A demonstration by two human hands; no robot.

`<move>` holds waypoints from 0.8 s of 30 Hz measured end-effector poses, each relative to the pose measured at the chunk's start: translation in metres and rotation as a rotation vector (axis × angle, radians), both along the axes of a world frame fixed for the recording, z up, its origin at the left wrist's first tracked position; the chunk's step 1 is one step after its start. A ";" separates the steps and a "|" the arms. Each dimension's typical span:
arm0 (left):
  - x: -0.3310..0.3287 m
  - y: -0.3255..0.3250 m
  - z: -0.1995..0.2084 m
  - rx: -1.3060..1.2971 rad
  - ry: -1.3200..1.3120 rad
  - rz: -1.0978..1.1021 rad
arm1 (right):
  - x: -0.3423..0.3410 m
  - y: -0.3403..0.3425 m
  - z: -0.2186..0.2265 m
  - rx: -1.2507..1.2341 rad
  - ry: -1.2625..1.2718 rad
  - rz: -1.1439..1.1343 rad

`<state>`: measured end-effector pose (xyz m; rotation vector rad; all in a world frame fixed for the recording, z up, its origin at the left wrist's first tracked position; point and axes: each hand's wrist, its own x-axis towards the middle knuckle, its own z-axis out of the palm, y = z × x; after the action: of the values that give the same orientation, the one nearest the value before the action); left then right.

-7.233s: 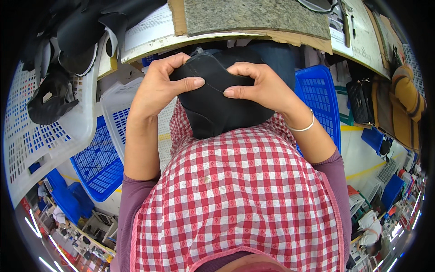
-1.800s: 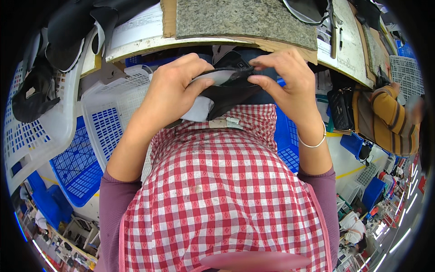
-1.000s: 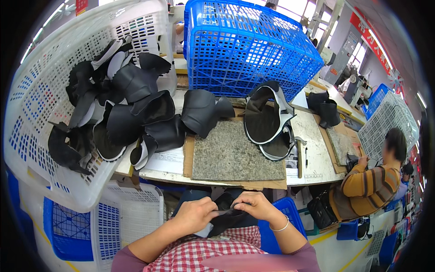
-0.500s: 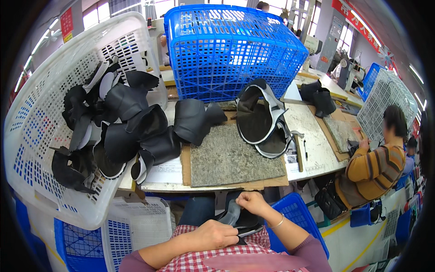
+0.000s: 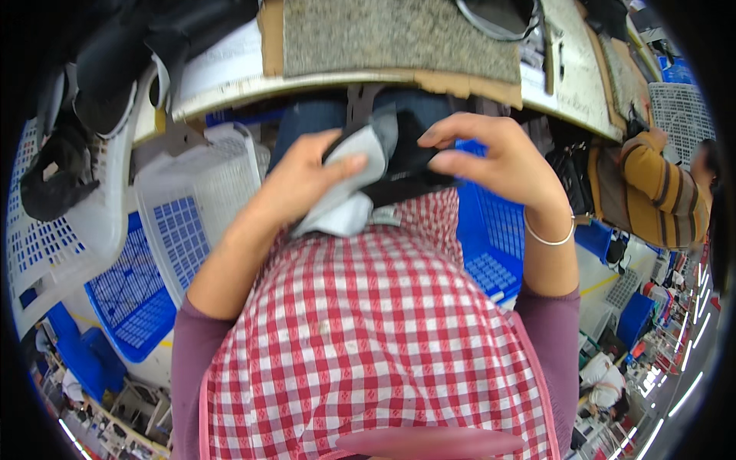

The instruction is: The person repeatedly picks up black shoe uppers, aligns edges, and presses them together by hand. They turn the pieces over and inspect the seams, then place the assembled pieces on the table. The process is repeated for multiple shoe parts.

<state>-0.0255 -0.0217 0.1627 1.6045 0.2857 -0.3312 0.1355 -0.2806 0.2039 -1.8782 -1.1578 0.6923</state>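
Observation:
Over my lap is a black shoe upper (image 5: pixel 410 146) with a pale grey lining (image 5: pixel 360 157), partly blurred. My left hand (image 5: pixel 307 172) is closed on its grey lining side, the thumb lying across the lining. At the black piece's right edge, my right hand (image 5: pixel 491 157) has its thumb and fingers apart, with nothing seen between them. Whether those fingertips touch the upper I cannot tell. More black uppers (image 5: pixel 107 96) with pale linings lie at the upper left, and another upper (image 5: pixel 502 19) rests at the far edge of the board.
A grey stone-like board (image 5: pixel 399 42) lies on cardboard on the white table (image 5: pixel 222 96). White baskets (image 5: pixel 115 222) and blue crates (image 5: pixel 134 295) stand at the left. Beside my right forearm is a blue crate (image 5: pixel 491 230). A co-worker in a striped sweater (image 5: pixel 652 188) sits at the right.
The view has tilted down toward my lap. My right fingers, closed at the upper before, have spread apart. My left hand has turned, showing its thumb on the grey lining.

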 end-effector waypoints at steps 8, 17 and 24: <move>0.014 0.016 0.006 0.146 -0.186 -0.088 | -0.077 0.061 -0.019 -0.145 -0.765 0.045; 0.070 -0.021 0.060 1.141 -0.748 -0.484 | -0.093 0.072 -0.035 -0.153 -0.935 -0.112; 0.055 -0.022 -0.013 0.783 -0.595 0.090 | -0.027 0.090 -0.065 -0.266 -0.851 0.125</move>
<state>0.0290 -0.0440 0.1493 2.3563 0.0142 0.3871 0.1085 -0.1905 0.1389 -2.4372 -1.7775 0.0733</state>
